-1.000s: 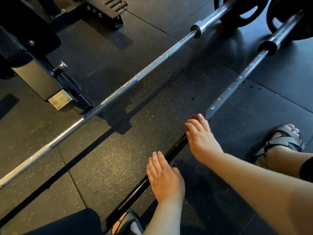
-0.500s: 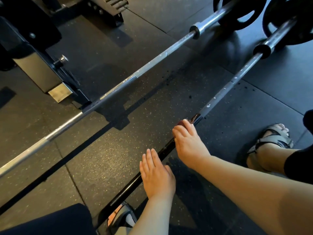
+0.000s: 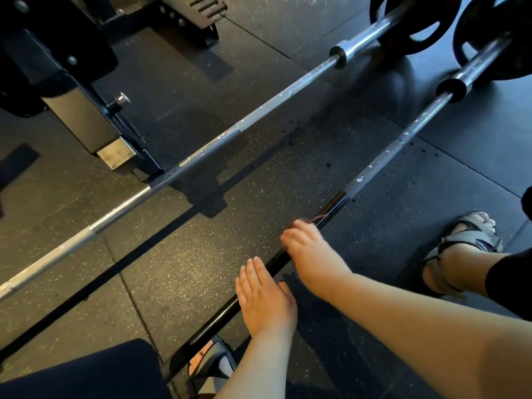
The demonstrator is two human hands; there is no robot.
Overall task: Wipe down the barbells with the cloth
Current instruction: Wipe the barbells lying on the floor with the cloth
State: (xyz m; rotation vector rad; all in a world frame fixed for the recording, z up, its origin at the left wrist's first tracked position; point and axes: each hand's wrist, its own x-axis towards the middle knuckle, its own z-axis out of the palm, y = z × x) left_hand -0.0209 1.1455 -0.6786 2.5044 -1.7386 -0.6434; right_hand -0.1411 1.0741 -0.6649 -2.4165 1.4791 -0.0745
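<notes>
Black steel under both palms: the left hand [image 3: 264,298], nearer the body, lies flat with straight fingers across the near barbell [image 3: 374,168]; just beyond it the right hand [image 3: 312,249], blurred, curls over the same shaft, a reddish scrap of cloth [image 3: 318,218] showing past its fingertips; from there the bar's long axis runs away up and to the right, through a dull, speckled stretch toward the plates [image 3: 518,64], so the right hand looks best placed to lead a stroke outward; a second barbell [image 3: 201,155] lies parallel, well apart, farther left.
</notes>
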